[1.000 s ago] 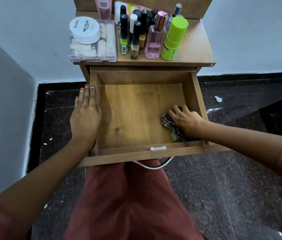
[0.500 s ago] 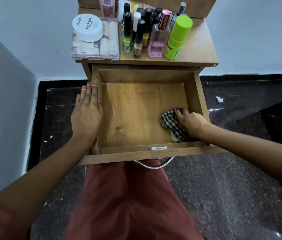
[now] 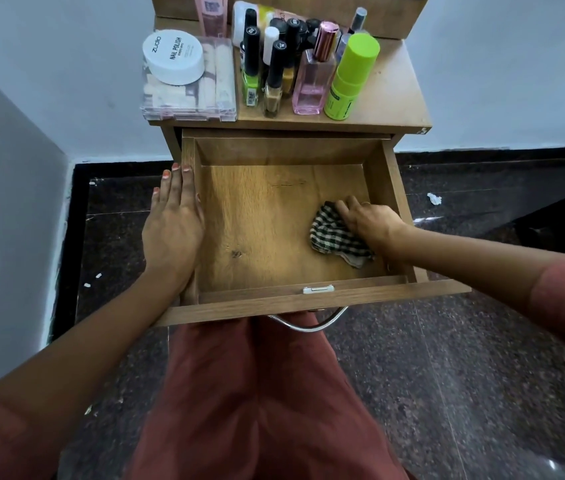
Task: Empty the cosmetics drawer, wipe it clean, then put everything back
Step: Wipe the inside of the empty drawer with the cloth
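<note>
The wooden drawer (image 3: 284, 150) is pulled out and holds nothing but a cloth. My right hand (image 3: 367, 221) holds the bunched black-and-white checked cloth (image 3: 331, 235) against the drawer floor, near the right wall. My left hand (image 3: 173, 223) lies flat with straight fingers on the drawer's left wall. The cosmetics stand on the tabletop (image 3: 391, 95) behind the drawer: a white nail polish jar (image 3: 173, 57) on a clear plastic box (image 3: 187, 95), several nail polish bottles (image 3: 251, 64), a pink perfume bottle (image 3: 312, 77) and a green bottle (image 3: 350, 77).
A metal handle (image 3: 308, 325) hangs from the drawer front, above my lap in red cloth. Dark speckled floor lies on both sides, with small white scraps (image 3: 434, 198) on it. White walls close off the left side and the back.
My right hand has slid the cloth a little to the left and toward the back of the drawer, and more of the cloth shows. My left hand has stayed on the left wall.
</note>
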The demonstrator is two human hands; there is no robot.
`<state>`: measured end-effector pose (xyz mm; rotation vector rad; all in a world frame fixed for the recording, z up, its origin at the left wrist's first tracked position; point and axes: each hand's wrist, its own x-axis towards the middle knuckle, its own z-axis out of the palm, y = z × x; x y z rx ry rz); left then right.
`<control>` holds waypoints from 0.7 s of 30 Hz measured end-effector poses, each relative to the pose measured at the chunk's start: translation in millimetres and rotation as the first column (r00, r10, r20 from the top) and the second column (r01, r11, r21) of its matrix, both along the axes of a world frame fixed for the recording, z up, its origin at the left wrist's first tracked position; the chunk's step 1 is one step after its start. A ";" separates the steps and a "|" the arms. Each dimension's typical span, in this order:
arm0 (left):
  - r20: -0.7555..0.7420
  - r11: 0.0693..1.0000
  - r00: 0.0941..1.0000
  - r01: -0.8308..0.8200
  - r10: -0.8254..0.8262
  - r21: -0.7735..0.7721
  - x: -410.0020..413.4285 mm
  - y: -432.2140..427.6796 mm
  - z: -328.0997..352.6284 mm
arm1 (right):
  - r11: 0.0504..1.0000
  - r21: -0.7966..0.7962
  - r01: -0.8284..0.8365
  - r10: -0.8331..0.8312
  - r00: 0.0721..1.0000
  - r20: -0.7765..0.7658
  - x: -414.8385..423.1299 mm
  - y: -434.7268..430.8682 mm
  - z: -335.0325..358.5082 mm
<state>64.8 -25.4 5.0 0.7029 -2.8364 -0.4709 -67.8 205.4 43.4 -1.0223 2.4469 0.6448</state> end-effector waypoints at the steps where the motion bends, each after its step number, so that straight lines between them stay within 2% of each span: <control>1: 0.001 1.000 1.000 0.000 0.000 -0.001 0.3 0.0 0.4 | 1.000 0.003 -0.010 0.010 1.000 0.016 -3.1 0.9 0.9; 6: 0.003 1.000 1.000 -0.001 0.001 -0.007 3.3 0.2 0.8 | 0.997 0.051 -0.051 0.045 0.993 0.106 6.9 14.7 -3.3; 10: -0.001 1.000 1.000 0.002 -0.002 0.000 3.8 0.7 1.7 | 0.996 0.066 -0.067 0.062 0.996 0.067 22.1 24.9 -9.8; 17: -0.002 1.000 1.000 0.012 -0.012 0.018 2.9 0.8 2.1 | 0.997 -0.032 0.070 -0.066 0.992 0.108 11.8 17.1 -7.0; 21: -0.015 1.000 1.000 0.020 -0.020 0.010 2.9 0.3 1.7 | 0.990 -0.097 0.102 -0.096 0.993 0.067 -10.4 3.1 0.8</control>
